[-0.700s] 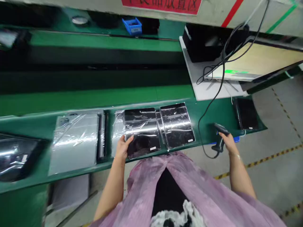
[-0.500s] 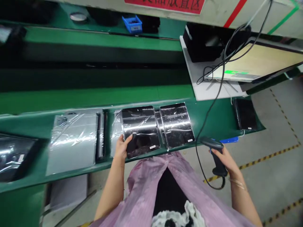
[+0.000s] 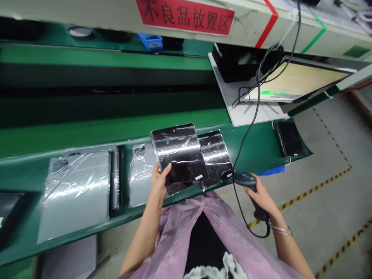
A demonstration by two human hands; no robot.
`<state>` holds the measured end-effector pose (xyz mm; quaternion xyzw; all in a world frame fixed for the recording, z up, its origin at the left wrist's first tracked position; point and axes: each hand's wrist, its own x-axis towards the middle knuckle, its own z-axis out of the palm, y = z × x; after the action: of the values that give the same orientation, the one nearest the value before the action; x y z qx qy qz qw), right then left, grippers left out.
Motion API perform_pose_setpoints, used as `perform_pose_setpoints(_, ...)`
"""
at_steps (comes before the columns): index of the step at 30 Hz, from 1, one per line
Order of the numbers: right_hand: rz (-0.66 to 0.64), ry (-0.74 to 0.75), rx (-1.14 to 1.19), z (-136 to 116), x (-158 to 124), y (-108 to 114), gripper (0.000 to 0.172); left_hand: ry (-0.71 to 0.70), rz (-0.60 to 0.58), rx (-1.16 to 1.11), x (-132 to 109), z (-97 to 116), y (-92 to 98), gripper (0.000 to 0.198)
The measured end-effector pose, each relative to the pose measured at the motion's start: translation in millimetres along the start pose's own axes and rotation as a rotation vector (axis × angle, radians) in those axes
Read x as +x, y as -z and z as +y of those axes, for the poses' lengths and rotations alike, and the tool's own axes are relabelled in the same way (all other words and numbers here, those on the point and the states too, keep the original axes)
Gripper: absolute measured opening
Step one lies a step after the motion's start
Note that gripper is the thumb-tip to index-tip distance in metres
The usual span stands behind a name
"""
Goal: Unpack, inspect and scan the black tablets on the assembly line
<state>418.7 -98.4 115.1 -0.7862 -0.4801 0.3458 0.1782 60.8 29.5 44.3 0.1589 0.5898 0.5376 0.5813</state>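
My left hand (image 3: 159, 179) grips the lower left edge of a tablet (image 3: 181, 159) in clear film, its dark screen up and a small white label near its lower right corner. This tablet overlaps another film-wrapped tablet (image 3: 216, 155) lying on the bench to its right. Left of my hand lies a silver tablet (image 3: 142, 174), back side up. My right hand (image 3: 260, 193) is wrapped round the handle of a corded barcode scanner (image 3: 250, 188), whose head points left towards the tablets. Its black cable (image 3: 247, 133) runs up past the monitor.
Several wrapped silver tablets (image 3: 78, 190) are stacked on the green bench (image 3: 232, 145) at left. A monitor (image 3: 296, 83) stands on a white board (image 3: 235, 116) at the back right. Another dark tablet (image 3: 289, 138) lies at the bench's right end. A shelf with a red sign (image 3: 186, 16) crosses above.
My left hand has lifted the tablet off the silver one and carried it right, over the neighbouring tablet. The scanner has come left, closer to the tablets. The camera view has shifted.
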Motion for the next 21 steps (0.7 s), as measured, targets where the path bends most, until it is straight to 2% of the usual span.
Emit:
perform_pose_setpoints(5,-0.005,-0.004,0.087,-4.7,-4.9,2.1,0.065,-0.026,-0.069,0.001,-12.7,-3.3,-29.0,0.056)
perform_pose_setpoints(10,-0.14,0.006,0.257,-14.7,-12.8,5.1,0.075,-0.042,-0.132,0.023,-23.0,-21.7,-63.8,0.052)
perform_pose_setpoints(13,-0.164,-0.022,0.306,-18.6,-17.0,4.6,0.076,-0.05,-0.153,0.028,-25.1,-32.5,-80.5,0.05)
perform_pose_setpoints(16,-0.121,-0.014,0.285,-19.9,-20.2,2.4,0.072,-0.045,-0.177,0.026,-25.8,-38.1,-89.9,0.049)
perform_pose_setpoints(21,-0.087,0.012,0.265,-23.8,-21.9,2.5,0.065,-0.037,-0.196,0.03,-27.3,-39.9,-93.3,0.05)
